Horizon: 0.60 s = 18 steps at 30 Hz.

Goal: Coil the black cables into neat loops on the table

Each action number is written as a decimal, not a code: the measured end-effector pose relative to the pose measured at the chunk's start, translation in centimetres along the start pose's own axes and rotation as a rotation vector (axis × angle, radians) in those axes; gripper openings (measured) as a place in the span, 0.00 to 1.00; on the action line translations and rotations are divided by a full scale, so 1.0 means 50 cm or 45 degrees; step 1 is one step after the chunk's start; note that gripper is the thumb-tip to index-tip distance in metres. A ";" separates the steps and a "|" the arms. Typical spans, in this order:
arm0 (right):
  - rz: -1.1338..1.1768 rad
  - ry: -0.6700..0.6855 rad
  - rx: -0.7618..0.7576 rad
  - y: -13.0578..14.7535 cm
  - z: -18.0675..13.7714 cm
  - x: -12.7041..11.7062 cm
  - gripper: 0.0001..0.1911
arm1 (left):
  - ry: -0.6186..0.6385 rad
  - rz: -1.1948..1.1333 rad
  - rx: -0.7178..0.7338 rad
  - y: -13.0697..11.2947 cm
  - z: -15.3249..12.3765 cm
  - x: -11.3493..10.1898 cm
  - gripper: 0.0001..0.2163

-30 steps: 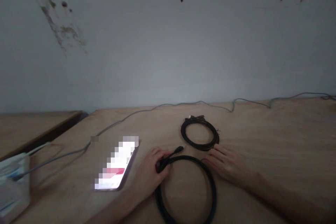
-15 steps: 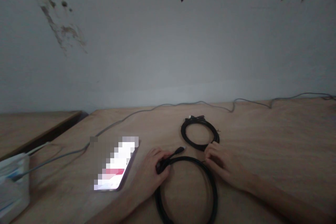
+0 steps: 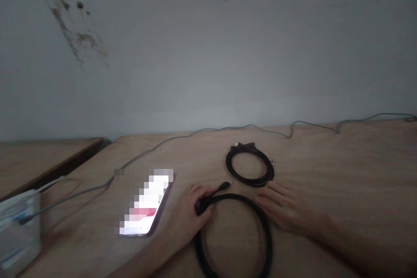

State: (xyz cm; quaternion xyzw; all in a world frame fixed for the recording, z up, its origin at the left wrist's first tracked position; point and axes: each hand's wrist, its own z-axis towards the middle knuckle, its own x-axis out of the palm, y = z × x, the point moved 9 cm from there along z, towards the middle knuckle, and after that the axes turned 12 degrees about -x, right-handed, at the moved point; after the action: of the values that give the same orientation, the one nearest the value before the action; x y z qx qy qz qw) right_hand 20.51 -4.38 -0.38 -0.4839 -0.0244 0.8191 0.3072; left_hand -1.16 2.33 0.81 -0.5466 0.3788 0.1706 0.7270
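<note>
A loop of black cable, the lower coil (image 3: 262,221), lies flat on the table (image 3: 358,160), right in front of the person and running out of view at the bottom. Its bunched end sits at the loop's upper left, and a slim black plug (image 3: 223,186) sticks out from there, pointing up and to the right, clear of the wood. Just above lies the upper coil (image 3: 230,168), a smaller, tighter black loop with its connectors at the far side, almost touching the lower one.

The left hand (image 3: 190,208) comes in from the lower left, its fingers curled narrowly around the bunched end, holding it against the table. The right hand (image 3: 283,208) comes in from the lower right, lying flat and open, its fingers (image 3: 270,191) extended and slightly spread. Its fingertips reach the lower coil's upper right curve, just below the upper coil, and do not grip anything.

To the left lie a lit phone (image 3: 146,204), its screen blurred out, and a grey cable (image 3: 208,129) along the far edge.
</note>
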 end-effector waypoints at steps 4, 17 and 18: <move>-0.134 -0.013 -0.065 0.010 -0.002 -0.002 0.15 | 0.001 0.009 -0.008 -0.001 0.001 0.000 0.16; 0.102 0.137 0.319 -0.028 0.011 0.037 0.11 | -0.011 0.009 0.005 0.003 0.001 0.001 0.16; 0.171 0.136 0.393 -0.037 0.008 0.037 0.11 | -0.021 0.003 0.012 0.003 0.001 0.001 0.16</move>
State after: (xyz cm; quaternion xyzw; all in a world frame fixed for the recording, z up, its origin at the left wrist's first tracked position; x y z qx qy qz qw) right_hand 20.42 -1.80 -0.98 -0.4743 0.1505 0.8049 0.3233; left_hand -1.22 2.40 0.69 -0.5413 0.3743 0.1741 0.7326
